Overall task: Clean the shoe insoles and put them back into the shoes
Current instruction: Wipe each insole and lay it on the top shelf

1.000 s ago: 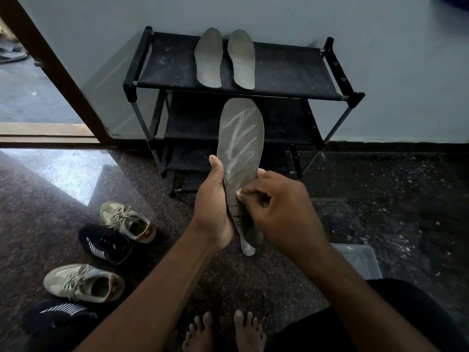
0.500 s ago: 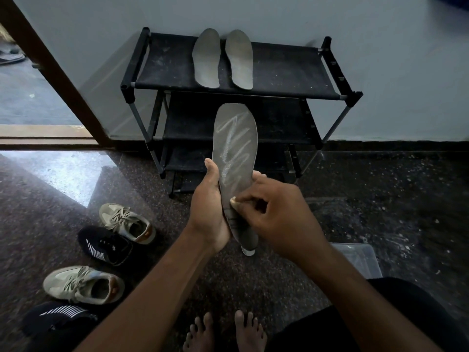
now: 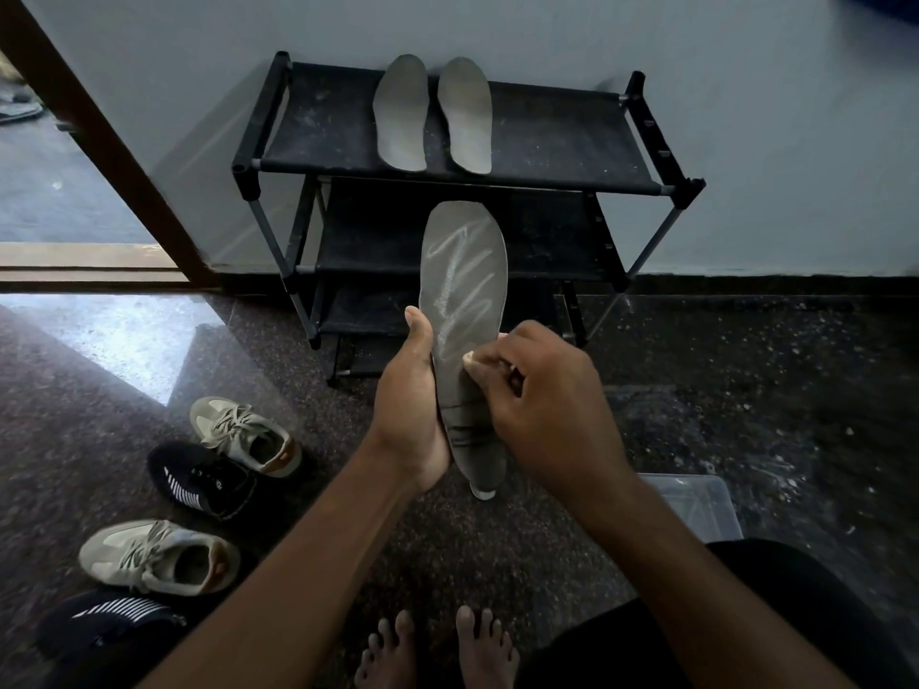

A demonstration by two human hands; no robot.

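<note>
Gripping from the left side, the left hand (image 3: 413, 415) holds a grey insole (image 3: 462, 300) upright in front of the person, with the thumb lying along its near face and the fingers wrapped behind its narrow heel half. The right hand (image 3: 542, 405) is curled against the same face at mid length, its thumb tip pressed to the surface. A small pale patch shows at that tip, and I cannot tell whether the hand pinches something there or holds nothing. Pale zigzag streaks run over the insole's broad toe half, which points up and away. A small white piece (image 3: 483, 491) pokes out just below the heel end; what it is cannot be made out. Behind the held insole stands a black shoe rack (image 3: 547, 136) against a pale wall (image 3: 746, 116). On its top shelf two more grey insoles lie side by side with a narrow gap between them, the left one (image 3: 400, 114) and the right one (image 3: 465, 114), toes toward the wall. On the dark speckled floor (image 3: 746, 390) to the left sit four shoes: a beige sneaker (image 3: 248, 432), just beside it a black shoe with white stripes (image 3: 199, 482), nearer the person a second beige sneaker (image 3: 159, 556), and a second striped black shoe (image 3: 99, 619) at the lower edge. A clear plastic box (image 3: 696, 504) rests on the floor beyond the right forearm. Two bare feet (image 3: 437, 648) show at the bottom, and a wooden door frame (image 3: 99, 131) slants across the upper left.
</note>
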